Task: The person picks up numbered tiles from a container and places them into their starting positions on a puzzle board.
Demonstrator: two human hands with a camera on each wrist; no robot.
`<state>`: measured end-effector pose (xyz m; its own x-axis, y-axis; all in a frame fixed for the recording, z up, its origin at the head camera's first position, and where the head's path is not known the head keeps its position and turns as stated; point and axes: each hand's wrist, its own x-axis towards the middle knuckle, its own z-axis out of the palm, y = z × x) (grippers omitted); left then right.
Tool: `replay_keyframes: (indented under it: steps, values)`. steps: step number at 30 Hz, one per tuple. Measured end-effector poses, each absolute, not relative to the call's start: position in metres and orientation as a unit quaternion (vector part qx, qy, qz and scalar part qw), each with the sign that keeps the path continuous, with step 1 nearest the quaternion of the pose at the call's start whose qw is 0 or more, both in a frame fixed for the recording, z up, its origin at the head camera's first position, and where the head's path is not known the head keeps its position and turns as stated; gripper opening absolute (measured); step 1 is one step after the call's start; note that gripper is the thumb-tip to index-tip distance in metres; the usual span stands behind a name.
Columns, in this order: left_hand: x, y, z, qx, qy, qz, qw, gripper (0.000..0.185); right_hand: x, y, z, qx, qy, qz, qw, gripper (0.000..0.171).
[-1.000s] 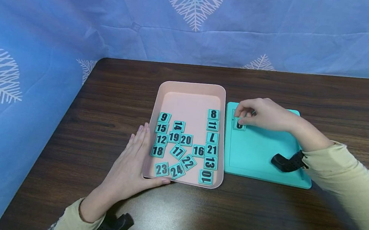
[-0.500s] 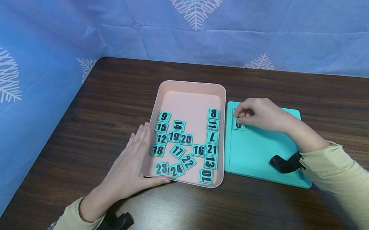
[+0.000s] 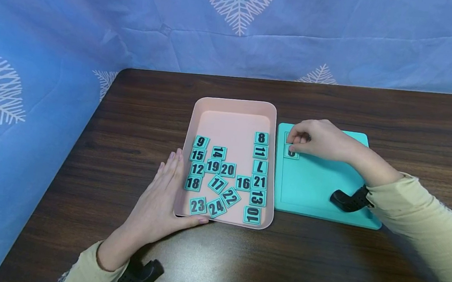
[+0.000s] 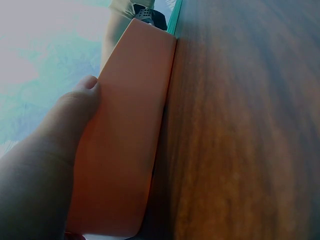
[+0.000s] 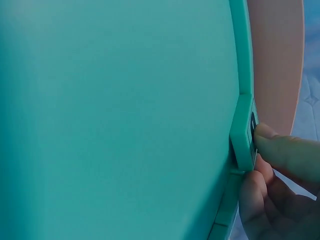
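My left hand [image 3: 152, 214] lies against the left side of a pink tray [image 3: 232, 118], fingers straight, thumb along its front rim. In the left wrist view the thumb [image 4: 75, 107] touches the tray's outer wall. The tray holds several teal number tiles, such as tile 20 [image 3: 228, 170] and tile 8 [image 3: 261, 138]. My right hand [image 3: 322, 138] is over the upper left of a teal board [image 3: 321, 189], pinching a number tile [image 5: 243, 132]. This tile sits slightly tilted against the board's raised edge; the thumb covers part of its number. Another tile beyond it is mostly hidden by the fingers.
Tray and board stand side by side on a dark wooden table [image 3: 150, 104]. A blue cloth with white leaf prints [image 3: 139, 19] hangs behind and to the left. Black wrist devices [image 3: 351, 199] are worn on both arms.
My right hand and its tile have shifted very slightly left on the board. The left hand keeps its place on the tray.
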<state>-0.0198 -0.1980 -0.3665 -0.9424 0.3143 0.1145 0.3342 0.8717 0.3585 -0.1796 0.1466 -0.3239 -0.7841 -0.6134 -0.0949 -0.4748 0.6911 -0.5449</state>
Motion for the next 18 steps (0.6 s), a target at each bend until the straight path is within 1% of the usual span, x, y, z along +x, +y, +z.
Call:
replay_keyframes:
  steps: [9,18]
  values:
    - [-0.0203,-0.1983,-0.3661,-0.166,-0.967,-0.193,0.027,0.128,-0.1806,0.1449,-0.3273,-0.299,0.912,-0.255,0.120,0.007]
    - [-0.0202,-0.1984,-0.3665,-0.165,-0.967,-0.193,0.026,0.128,-0.1804,0.1449,-0.3293,-0.298,0.912,-0.257,0.118,0.006]
